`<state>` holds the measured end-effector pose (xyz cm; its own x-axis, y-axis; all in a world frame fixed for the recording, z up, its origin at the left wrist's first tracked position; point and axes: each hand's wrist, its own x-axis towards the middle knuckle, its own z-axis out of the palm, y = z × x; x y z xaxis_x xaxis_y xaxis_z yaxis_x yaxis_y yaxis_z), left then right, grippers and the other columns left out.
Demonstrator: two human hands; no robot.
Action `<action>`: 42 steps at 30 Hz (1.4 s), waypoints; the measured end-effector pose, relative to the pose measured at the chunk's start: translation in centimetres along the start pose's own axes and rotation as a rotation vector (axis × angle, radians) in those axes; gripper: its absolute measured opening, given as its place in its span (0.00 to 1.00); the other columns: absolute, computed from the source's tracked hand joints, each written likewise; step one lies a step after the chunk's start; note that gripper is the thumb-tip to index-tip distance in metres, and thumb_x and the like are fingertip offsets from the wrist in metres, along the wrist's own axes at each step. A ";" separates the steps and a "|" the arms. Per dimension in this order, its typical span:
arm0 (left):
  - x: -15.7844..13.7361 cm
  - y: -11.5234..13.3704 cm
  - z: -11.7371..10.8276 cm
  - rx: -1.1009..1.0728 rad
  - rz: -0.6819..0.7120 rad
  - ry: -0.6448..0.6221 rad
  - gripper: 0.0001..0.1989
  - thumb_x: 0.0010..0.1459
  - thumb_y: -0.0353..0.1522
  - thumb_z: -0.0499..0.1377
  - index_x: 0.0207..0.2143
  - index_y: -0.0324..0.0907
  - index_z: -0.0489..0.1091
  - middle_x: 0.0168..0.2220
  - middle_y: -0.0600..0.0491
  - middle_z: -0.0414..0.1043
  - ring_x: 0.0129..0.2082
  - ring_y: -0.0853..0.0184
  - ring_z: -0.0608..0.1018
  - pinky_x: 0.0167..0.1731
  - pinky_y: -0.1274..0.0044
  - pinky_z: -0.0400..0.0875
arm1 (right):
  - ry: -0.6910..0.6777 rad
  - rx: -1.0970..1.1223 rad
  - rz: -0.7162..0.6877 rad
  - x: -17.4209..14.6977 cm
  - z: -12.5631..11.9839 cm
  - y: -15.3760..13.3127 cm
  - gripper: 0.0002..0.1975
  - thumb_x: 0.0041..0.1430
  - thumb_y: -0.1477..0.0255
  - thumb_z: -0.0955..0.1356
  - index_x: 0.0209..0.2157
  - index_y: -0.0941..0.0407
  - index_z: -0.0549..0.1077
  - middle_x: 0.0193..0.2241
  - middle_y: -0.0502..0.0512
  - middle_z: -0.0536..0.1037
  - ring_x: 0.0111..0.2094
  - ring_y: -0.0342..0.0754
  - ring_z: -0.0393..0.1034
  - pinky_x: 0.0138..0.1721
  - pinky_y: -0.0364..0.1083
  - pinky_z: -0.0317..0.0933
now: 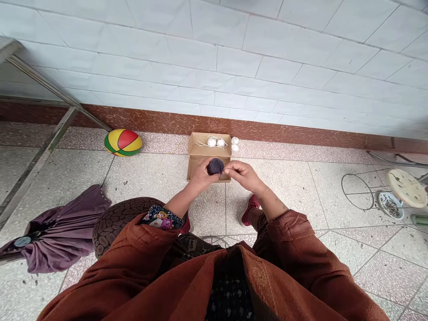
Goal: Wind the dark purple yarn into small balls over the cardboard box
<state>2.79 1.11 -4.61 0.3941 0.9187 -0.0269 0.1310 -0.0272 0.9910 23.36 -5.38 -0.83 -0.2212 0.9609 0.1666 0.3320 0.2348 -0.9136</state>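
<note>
A ball of dark purple yarn (216,166) rests in my left hand (201,173), whose fingers wrap round its left side. Close against the ball's right edge, my right hand (243,174) pinches with thumb and forefinger, seemingly on the yarn's strand, which is thin and hard to see. Both hands are above an open cardboard box (189,166) on the floor. In its far half sit two white yarn balls (211,141) with loose strands. Two more white yarn balls (235,147) lie on the floor just right of the box.
A colourful ball (123,142) lies by the wall near a metal-legged table (63,127). Purple cloth (70,232), apparently an umbrella, is on the floor at left. At right are a round-topped stool (406,187) and a bowl of small dark bits (390,206).
</note>
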 end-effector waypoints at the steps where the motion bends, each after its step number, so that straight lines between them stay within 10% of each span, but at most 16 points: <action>1: -0.1 0.2 0.0 0.013 0.002 -0.033 0.32 0.44 0.34 0.73 0.55 0.43 0.78 0.55 0.45 0.76 0.59 0.51 0.78 0.60 0.60 0.74 | 0.060 0.005 0.006 0.3 -0.2 0.0 0.19 0.74 0.52 0.69 0.38 0.52 0.81 0.36 0.54 0.81 0.39 0.49 0.74 0.47 0.49 0.69; 9: -1.7 2.2 0.3 -0.344 -0.118 -0.381 0.45 0.47 0.34 0.75 0.69 0.48 0.70 0.58 0.44 0.78 0.57 0.51 0.80 0.57 0.61 0.74 | 0.279 0.015 0.177 1.7 0.2 3.1 0.17 0.69 0.54 0.72 0.33 0.53 0.77 0.31 0.51 0.78 0.36 0.48 0.70 0.45 0.47 0.67; 14: -1.2 2.0 0.2 -0.520 -0.173 -0.182 0.31 0.45 0.37 0.76 0.53 0.43 0.77 0.52 0.46 0.80 0.55 0.54 0.80 0.59 0.63 0.73 | 0.130 -0.047 0.303 0.9 2.2 4.3 0.13 0.70 0.61 0.69 0.32 0.53 0.75 0.30 0.49 0.76 0.34 0.47 0.70 0.41 0.46 0.66; 21: 0.2 0.5 -0.5 -0.136 -0.122 0.072 0.31 0.44 0.35 0.73 0.53 0.42 0.74 0.52 0.46 0.79 0.55 0.53 0.80 0.60 0.61 0.73 | -0.140 0.015 0.030 -0.2 1.7 1.2 0.18 0.74 0.54 0.69 0.36 0.53 0.78 0.33 0.51 0.79 0.34 0.47 0.72 0.41 0.46 0.67; 26: -0.4 0.5 -0.7 -0.003 -0.054 -0.170 0.38 0.44 0.32 0.72 0.61 0.43 0.74 0.60 0.43 0.77 0.60 0.48 0.78 0.63 0.57 0.71 | 0.096 0.046 0.015 1.2 -0.2 0.8 0.20 0.72 0.50 0.70 0.35 0.51 0.80 0.35 0.54 0.81 0.38 0.50 0.74 0.47 0.50 0.69; 31: -1.3 1.8 -0.1 -0.365 -0.087 -0.431 0.48 0.47 0.34 0.75 0.71 0.50 0.66 0.68 0.42 0.72 0.64 0.48 0.77 0.59 0.61 0.74 | 0.223 -0.013 0.109 2.3 0.5 2.8 0.18 0.72 0.54 0.71 0.33 0.51 0.78 0.34 0.52 0.80 0.38 0.50 0.74 0.47 0.49 0.68; 37: -0.6 1.6 -0.1 -0.484 -0.153 -0.134 0.33 0.46 0.39 0.75 0.55 0.44 0.75 0.53 0.46 0.80 0.55 0.53 0.80 0.60 0.62 0.72 | 0.031 -0.162 0.238 1.2 2.2 3.4 0.07 0.72 0.69 0.69 0.39 0.52 0.79 0.34 0.52 0.81 0.37 0.49 0.74 0.43 0.47 0.67; 42: 0.5 0.1 -0.8 -0.085 -0.066 0.127 0.30 0.45 0.34 0.72 0.53 0.43 0.75 0.53 0.46 0.78 0.56 0.52 0.78 0.63 0.59 0.70 | -0.212 -0.063 0.038 0.5 2.1 1.6 0.12 0.74 0.61 0.70 0.36 0.52 0.79 0.33 0.51 0.80 0.34 0.47 0.73 0.42 0.46 0.67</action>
<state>2.32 1.88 -4.44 0.2678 0.9600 -0.0811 0.0734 0.0636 0.9953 21.88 -4.88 -2.97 -0.3926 0.9186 0.0445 0.3990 0.2137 -0.8917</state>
